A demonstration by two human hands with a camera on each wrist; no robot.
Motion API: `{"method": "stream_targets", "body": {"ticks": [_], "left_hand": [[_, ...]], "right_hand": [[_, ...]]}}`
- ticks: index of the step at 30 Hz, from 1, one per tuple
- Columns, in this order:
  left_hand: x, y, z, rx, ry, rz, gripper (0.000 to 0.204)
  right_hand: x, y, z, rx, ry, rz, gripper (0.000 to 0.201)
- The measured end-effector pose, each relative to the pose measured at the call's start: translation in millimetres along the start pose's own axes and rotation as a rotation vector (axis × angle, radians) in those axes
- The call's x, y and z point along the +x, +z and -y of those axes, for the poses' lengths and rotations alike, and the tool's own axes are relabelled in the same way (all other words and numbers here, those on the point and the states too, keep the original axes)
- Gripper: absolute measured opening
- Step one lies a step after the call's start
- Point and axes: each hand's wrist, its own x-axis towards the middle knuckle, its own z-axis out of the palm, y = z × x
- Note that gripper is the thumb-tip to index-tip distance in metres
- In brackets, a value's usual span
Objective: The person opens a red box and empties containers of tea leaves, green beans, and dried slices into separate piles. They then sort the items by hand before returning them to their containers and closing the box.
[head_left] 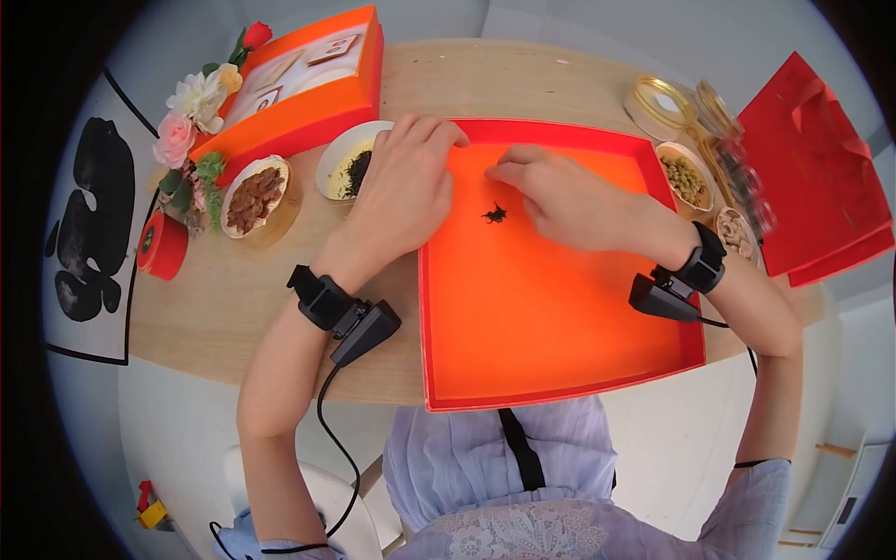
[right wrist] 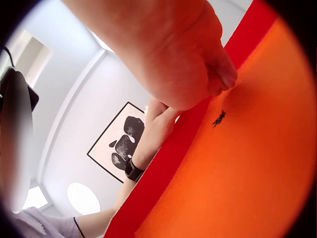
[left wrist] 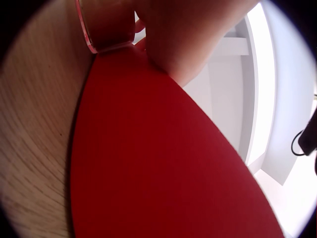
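Note:
My right hand (head_left: 574, 198) is over the orange floor of a shallow red box (head_left: 560, 327), fingers bent and brought together at the tips. In the right wrist view, the right fingertips (right wrist: 229, 85) are right at the floor; I cannot tell whether anything is pinched there. Beside them lies a small clump of dark dried leaves (head_left: 494, 215). My left hand (head_left: 411, 177) grips the box's left rim near the far corner, a bent finger reaching inside. Partly behind it stands a bowl of dark dried tea leaves (head_left: 356, 175). The left wrist view shows the hand over the red side wall (left wrist: 138, 158).
Left of the box are a bowl of brown dried pieces (head_left: 255, 200), a red tin (head_left: 162, 245), artificial flowers (head_left: 194, 103) and an orange-red box (head_left: 308, 117). On the right stand a bowl of green pods (head_left: 684, 179), a bowl of cashews (head_left: 735, 231) and a red bag (head_left: 812, 177).

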Motion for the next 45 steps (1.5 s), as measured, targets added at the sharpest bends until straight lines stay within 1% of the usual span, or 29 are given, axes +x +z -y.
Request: {"method": "stream_targets", "body": {"ticks": [1,3,6,10,12,13,15,16,18,19,21,25,27,28,30,31,33,34,36,40,42,45], "left_hand": [[-0.2,0.6,0.2,0.000,-0.001,-0.002,0.037],[-0.7,1.5,0.1,-0.001,-0.007,-0.005,0.038],[-1.2,0.0,-0.1,-0.011,-0.017,0.008,0.037],[-0.2,0.7,-0.1,0.000,-0.010,0.007,0.037],[0.3,0.4,-0.3,0.002,-0.007,0.007,0.037],[0.3,0.2,-0.4,-0.004,-0.007,0.006,0.037],[0.2,0.0,0.2,-0.009,-0.007,0.004,0.037],[0.0,0.0,0.6,-0.010,0.000,0.001,0.037],[-0.6,0.4,1.2,-0.011,0.005,0.001,0.037],[-0.7,-0.1,0.9,-0.016,0.006,0.000,0.036],[-1.3,-0.7,1.0,-0.020,0.002,-0.002,0.036],[-1.6,-0.4,1.5,-0.009,0.001,0.014,0.035],[-1.1,0.1,1.3,-0.002,0.000,0.023,0.035],[-0.8,-0.1,1.6,0.009,0.001,0.021,0.033],[-0.7,-0.9,2.9,0.025,0.000,0.020,0.032],[-0.8,-0.6,3.1,0.021,-0.002,0.019,0.031],[-0.8,0.3,3.2,0.015,-0.004,0.019,0.030],[-0.9,0.4,3.4,0.018,-0.009,0.018,0.030],[-1.0,0.6,3.7,0.022,-0.013,0.017,0.029],[-1.1,-0.1,3.5,0.015,-0.003,0.009,0.030],[-0.7,0.1,3.1,0.002,0.006,0.001,0.031],[-0.3,0.4,3.4,0.021,-0.014,0.012,0.028]], "right_hand": [[-1.7,4.0,-2.8,-0.002,0.001,0.001,0.032],[-6.5,10.0,-3.2,-0.092,-0.113,-0.076,0.032],[-16.4,9.8,6.5,-0.146,-0.149,-0.012,0.032],[-15.7,3.5,14.4,-0.082,-0.152,0.030,0.033],[-7.3,3.3,11.1,0.005,-0.090,0.013,0.031],[-4.3,4.3,10.3,0.005,-0.090,0.011,0.031],[0.1,7.9,8.2,-0.018,-0.168,-0.007,0.029],[0.7,10.1,6.9,-0.017,-0.168,-0.007,0.029],[2.4,14.0,5.4,-0.108,-0.291,-0.053,0.028],[1.3,13.8,5.4,-0.104,-0.292,-0.050,0.028],[-5.1,8.8,6.3,-0.138,-0.272,0.043,0.028],[-11.0,0.3,7.8,-0.190,-0.297,0.075,0.030],[-11.1,-2.3,9.2,-0.077,-0.210,0.068,0.037],[-13.4,1.1,9.4,-0.077,-0.210,0.067,0.037],[-21.3,12.0,12.6,-0.295,-0.362,-0.033,0.058],[-25.4,14.6,15.5,-0.293,-0.364,-0.033,0.058],[-33.3,17.5,21.2,-0.330,-0.294,0.105,0.084],[-35.7,19.8,21.0,-0.329,-0.293,0.106,0.084],[-38.4,26.1,18.9,-0.328,-0.279,0.097,0.094],[-35.1,27.1,10.4,-0.355,-0.254,0.091,0.096],[-32.1,26.3,0.2,-0.403,-0.214,0.048,0.097],[-30.9,23.1,-4.6,-0.404,-0.204,0.029,0.094]]}}
